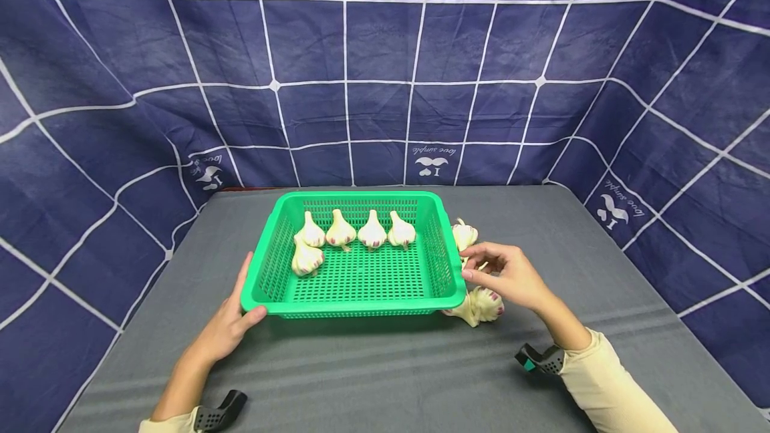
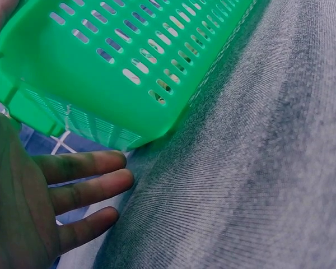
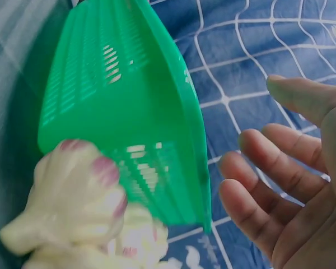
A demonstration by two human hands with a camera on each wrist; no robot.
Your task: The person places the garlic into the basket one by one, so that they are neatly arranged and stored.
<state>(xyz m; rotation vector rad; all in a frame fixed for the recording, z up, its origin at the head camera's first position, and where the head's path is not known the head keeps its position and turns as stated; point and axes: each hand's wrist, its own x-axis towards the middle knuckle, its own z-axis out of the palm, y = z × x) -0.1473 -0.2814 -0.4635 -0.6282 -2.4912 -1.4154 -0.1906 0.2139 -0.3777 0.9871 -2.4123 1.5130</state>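
A green plastic basket [image 1: 361, 308] stands on the table with several garlic bulbs [image 1: 372, 231] inside, mostly lined up along its back; one bulb [image 1: 307, 259] lies lower at the left. My left hand [image 1: 225, 326] is at the basket's front left corner, thumb by the rim; in the left wrist view, three fingers [image 2: 95, 190] extend straight beneath it. Beside the right rim is my right hand [image 1: 508, 276], its fingers loosely bent and holding nothing. More garlic bulbs [image 1: 486, 304] lie outside the basket, near and partly behind that hand; the right wrist view shows garlic [image 3: 78, 190] against the basket wall.
A grey cloth [image 1: 373, 379] covers the table. Blue fabric with white grid lines [image 1: 385, 112] hangs behind and on both sides. A dark wrist device [image 1: 221, 413] is on the left wrist, another [image 1: 541, 358] on the right.
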